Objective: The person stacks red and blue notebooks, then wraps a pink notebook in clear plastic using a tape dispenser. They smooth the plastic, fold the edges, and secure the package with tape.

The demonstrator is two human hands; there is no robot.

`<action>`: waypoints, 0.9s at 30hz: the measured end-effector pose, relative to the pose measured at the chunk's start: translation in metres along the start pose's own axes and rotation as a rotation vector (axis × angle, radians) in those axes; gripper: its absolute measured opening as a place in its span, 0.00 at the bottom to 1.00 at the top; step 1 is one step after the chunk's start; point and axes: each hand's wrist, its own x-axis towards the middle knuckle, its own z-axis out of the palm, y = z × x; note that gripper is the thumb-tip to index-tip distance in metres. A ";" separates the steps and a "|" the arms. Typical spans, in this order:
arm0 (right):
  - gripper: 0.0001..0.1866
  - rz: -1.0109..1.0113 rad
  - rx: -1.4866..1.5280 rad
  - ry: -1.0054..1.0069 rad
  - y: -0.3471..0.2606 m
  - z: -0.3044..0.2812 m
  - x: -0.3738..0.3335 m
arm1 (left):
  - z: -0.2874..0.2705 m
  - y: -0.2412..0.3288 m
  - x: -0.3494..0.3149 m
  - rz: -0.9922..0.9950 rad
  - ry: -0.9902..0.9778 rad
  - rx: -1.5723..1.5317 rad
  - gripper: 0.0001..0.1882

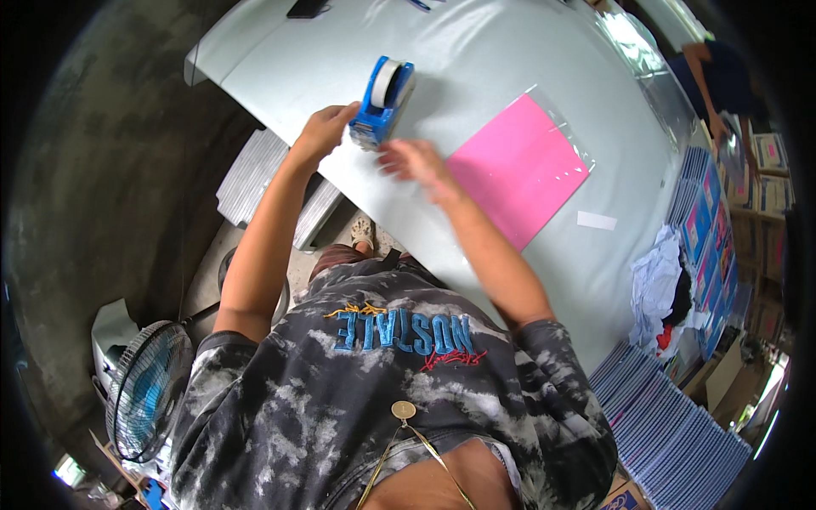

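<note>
Tape dispenser [382, 110] at the frame's upper centre is pinched by our left grip [326, 130], seemingly for steadiness; we cannot tell our blurred right grip's [414, 161] state.

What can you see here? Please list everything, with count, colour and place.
table: one, white, upper centre
dispenser: one, blue, upper middle
tape roll: one, white, in dispenser
sheet: one, pink, on table
slip: one, white, right of sheet
dark item: one, black, table's far left
fan: one, black and blue, lower left
ridged pile: at least one, grey, left
stacks: at least two, bluish, right
cloths: count unclear, mostly pale, right
boxes: several, brown, far right
co-worker: one, dark clothing, upper right
shirt: one, black-grey, on wearer
pendant: one, gold, on shirt
shoe: one, beige, floor
left grip: one, bare, at dispenser's left side
right grip: one, bare, blurred, beside dispenser's base
forearms: two, bare, below the grips
</note>
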 end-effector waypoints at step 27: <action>0.12 -0.462 -0.481 0.588 0.056 0.003 0.066 | -0.008 -0.085 -0.168 -0.154 -0.236 -0.276 0.11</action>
